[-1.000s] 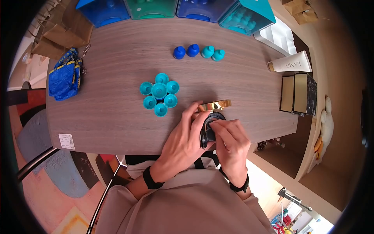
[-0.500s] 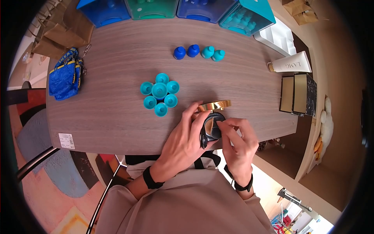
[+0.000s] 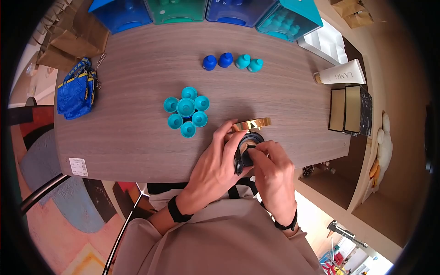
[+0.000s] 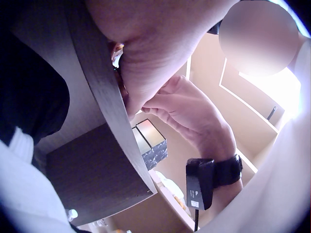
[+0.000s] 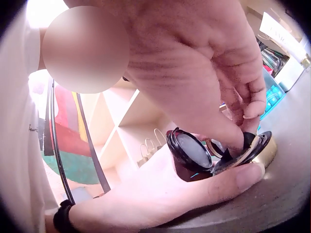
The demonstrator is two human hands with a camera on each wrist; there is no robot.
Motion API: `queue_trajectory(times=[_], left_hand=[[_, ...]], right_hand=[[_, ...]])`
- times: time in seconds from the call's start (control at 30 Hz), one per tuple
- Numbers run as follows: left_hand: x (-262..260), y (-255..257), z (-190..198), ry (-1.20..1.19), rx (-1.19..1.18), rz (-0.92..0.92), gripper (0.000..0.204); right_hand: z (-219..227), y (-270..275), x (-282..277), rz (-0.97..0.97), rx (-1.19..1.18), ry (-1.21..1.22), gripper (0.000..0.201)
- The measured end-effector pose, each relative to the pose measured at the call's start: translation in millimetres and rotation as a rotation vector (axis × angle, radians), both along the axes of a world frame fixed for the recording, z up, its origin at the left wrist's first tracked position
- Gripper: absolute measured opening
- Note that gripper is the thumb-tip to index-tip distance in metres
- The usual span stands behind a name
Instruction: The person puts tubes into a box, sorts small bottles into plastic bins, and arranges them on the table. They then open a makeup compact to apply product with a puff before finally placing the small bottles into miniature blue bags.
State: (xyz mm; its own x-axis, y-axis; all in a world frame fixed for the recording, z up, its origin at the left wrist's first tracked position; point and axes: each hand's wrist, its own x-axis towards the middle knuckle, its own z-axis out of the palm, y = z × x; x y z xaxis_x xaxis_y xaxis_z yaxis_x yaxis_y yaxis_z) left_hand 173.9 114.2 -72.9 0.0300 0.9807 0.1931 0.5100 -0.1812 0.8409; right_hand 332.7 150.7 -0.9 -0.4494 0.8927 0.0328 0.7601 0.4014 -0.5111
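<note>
My left hand point(image 3: 215, 158) holds an open makeup cushion compact near the table's front edge. Its gold lid point(image 3: 252, 123) stands raised on the far side, and a tan pad point(image 3: 244, 145) shows inside the black rim. In the right wrist view a round black inner lid point(image 5: 193, 149) is flipped up beside the base, with the left thumb along the near side. My right hand point(image 3: 277, 172) pinches a dark puff point(image 5: 249, 141) between thumb and fingers, down at the tan pad. The fingers partly hide the puff. In the left wrist view, the left hand covers the compact.
A cluster of teal cups point(image 3: 186, 107) stands left of the hands. Several small blue and teal bottles point(image 3: 225, 59) line up farther back, before coloured bins point(image 3: 178, 11). A blue bag point(image 3: 75, 94) sits left; a white tube point(image 3: 341, 73) and black boxes point(image 3: 360, 110) are right.
My right hand first drew right with the puff, uncovering the tan pad, then came back left over the compact. My left hand keeps its hold on the compact.
</note>
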Motion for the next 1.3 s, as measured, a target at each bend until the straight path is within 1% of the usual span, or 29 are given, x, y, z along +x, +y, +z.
queue_trajectory(times=[0.07, 0.2, 0.27, 0.3, 0.4, 0.47, 0.6, 0.7, 0.77, 0.87, 0.97, 1.17, 1.3], left_hand=[[1, 0, -1, -0.001, 0.004, 0.006, 0.106], [2, 0, -1, -0.012, 0.013, 0.017, 0.105], [1, 0, -1, -0.011, 0.006, 0.011, 0.105], [1, 0, -1, -0.008, 0.001, 0.006, 0.105], [-1, 3, 2, 0.052, 0.063, 0.007, 0.103], [0, 3, 0, 0.051, 0.072, 0.007, 0.103], [-1, 3, 1, 0.056, 0.072, 0.006, 0.102], [-1, 3, 2, 0.051, 0.072, 0.002, 0.102], [-1, 3, 2, 0.050, 0.071, 0.006, 0.102], [0, 3, 0, 0.033, 0.073, 0.006, 0.101], [0, 3, 0, 0.027, 0.075, 0.007, 0.101], [-1, 3, 2, 0.040, 0.067, 0.012, 0.100], [-2, 2, 3, 0.032, 0.049, 0.000, 0.099]], right_hand=[[0, 3, 5, 0.014, -0.005, 0.056, 0.044], [1, 7, 0, -0.014, 0.020, 0.068, 0.045], [-4, 9, -2, 0.065, 0.063, 0.052, 0.044], [-5, 8, 0, 0.065, 0.064, 0.053, 0.044], [-4, 8, 7, 0.073, 0.009, 0.044, 0.045], [4, 10, 10, 0.097, -0.025, 0.032, 0.046], [7, 12, 5, 0.065, 0.008, 0.035, 0.045], [0, 13, 3, 0.117, 0.024, 0.051, 0.045], [-2, 12, 6, 0.145, 0.011, -0.001, 0.045], [7, 16, 14, 0.175, -0.030, 0.005, 0.044], [12, 19, 10, 0.164, -0.007, 0.015, 0.043], [1, 20, 12, 0.214, -0.022, 0.037, 0.042], [11, 24, 18, 0.250, -0.022, -0.004, 0.040]])
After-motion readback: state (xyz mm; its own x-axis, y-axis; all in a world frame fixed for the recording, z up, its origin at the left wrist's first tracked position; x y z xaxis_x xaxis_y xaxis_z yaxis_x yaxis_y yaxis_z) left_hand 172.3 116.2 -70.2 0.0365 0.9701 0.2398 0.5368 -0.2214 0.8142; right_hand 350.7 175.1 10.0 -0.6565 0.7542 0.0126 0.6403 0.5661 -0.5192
